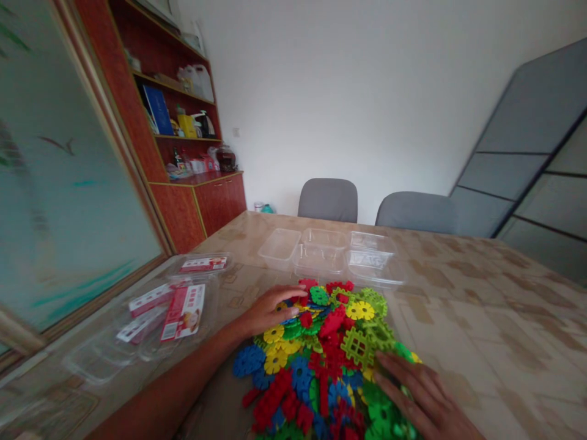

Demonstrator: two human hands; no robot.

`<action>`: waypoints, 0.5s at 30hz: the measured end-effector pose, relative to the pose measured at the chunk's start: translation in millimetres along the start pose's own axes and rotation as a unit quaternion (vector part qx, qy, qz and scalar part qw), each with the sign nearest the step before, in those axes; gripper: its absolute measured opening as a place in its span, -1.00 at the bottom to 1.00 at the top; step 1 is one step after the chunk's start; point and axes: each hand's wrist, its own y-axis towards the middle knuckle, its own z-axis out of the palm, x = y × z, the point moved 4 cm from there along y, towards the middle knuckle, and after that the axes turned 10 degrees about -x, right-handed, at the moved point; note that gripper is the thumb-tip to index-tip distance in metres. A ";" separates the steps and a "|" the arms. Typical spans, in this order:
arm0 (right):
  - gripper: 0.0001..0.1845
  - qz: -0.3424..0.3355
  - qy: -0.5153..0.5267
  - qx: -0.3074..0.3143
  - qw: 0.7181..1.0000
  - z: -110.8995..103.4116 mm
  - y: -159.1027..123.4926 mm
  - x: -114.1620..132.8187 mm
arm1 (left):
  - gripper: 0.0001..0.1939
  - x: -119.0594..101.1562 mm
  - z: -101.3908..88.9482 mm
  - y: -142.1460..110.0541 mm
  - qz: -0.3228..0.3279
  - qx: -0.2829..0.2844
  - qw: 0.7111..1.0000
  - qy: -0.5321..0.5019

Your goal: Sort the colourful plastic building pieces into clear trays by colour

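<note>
A large heap of plastic interlocking building pieces (321, 360) lies on the table, with gear-shaped and lattice pieces in red, yellow, green and blue. My left hand (270, 311) rests on the heap's far left edge, its fingers stretched over a few pieces and holding none that I can see. My right hand (417, 391) lies spread on green pieces at the heap's near right side. Its fingertips touch the pieces, and nothing shows held in it.
Several clear plastic boxes (321, 253) stand beyond the heap on the patterned table (463, 324). Clear packaging with red-and-white labels (183, 311) lies to the left. Beyond the table stand grey chairs (328, 200) and a red wooden shelf unit (183, 137).
</note>
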 end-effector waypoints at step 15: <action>-0.66 0.230 0.124 -0.212 0.942 -2.0 67.1 -48.7 | -0.58 6.4 -6.6 2.3 -0.087 -0.048 0.988 -0.121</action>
